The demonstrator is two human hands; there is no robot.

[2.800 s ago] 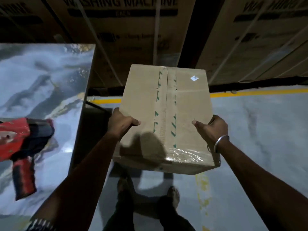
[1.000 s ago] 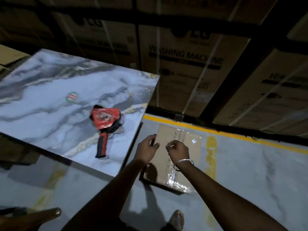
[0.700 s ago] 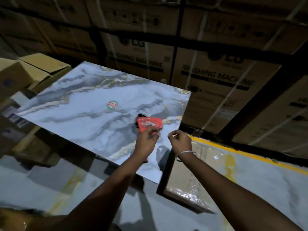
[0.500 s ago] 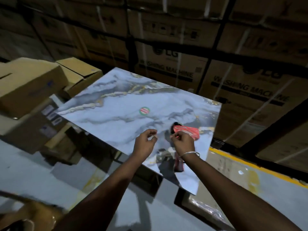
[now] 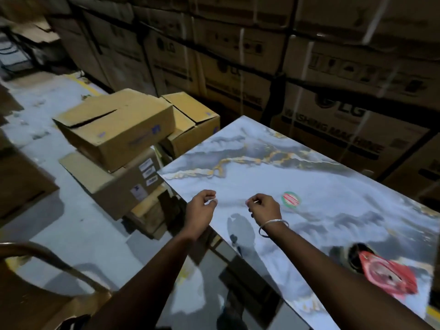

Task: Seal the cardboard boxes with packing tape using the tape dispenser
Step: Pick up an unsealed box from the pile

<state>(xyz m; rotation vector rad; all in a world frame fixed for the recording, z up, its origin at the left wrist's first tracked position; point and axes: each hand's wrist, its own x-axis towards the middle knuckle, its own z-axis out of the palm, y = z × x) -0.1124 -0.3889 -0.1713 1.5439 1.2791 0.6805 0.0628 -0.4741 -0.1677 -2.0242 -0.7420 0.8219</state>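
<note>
Two bare hands hover over the near-left part of the grey-and-gold marble-patterned tabletop point(image 5: 333, 191); neither holds anything. Left hand point(image 5: 201, 208): fingers loosely curled, thumb near the fingertips, empty, above the table's left edge. Right hand point(image 5: 265, 207): same loose curl, empty, a thin silver bangle point(image 5: 273, 226) at the wrist, just left of a small round red-and-green sticker point(image 5: 290, 199) on the tabletop.

Red plastic tape dispenser with its dark roll point(image 5: 383, 270) lies flat on the table at lower right, well apart from both hands and beside the right forearm. Judgement: parked there so both hands are free for handling boxes, and near enough to pick up once a box is in place.

Brown cardboard box with its top flaps closed but slightly gaping along the seam point(image 5: 116, 129) sits on a stack of brown cartons to the left of the table, with an open-topped brown cardboard carton point(image 5: 190, 117) behind it. No tape is visible on that seam. Judgement: this box is the likely next one to seal; the hands point toward the stack, ready to fetch it onto the clear working surface.

Risk: light is dim, and the stack looks uneven.
</note>
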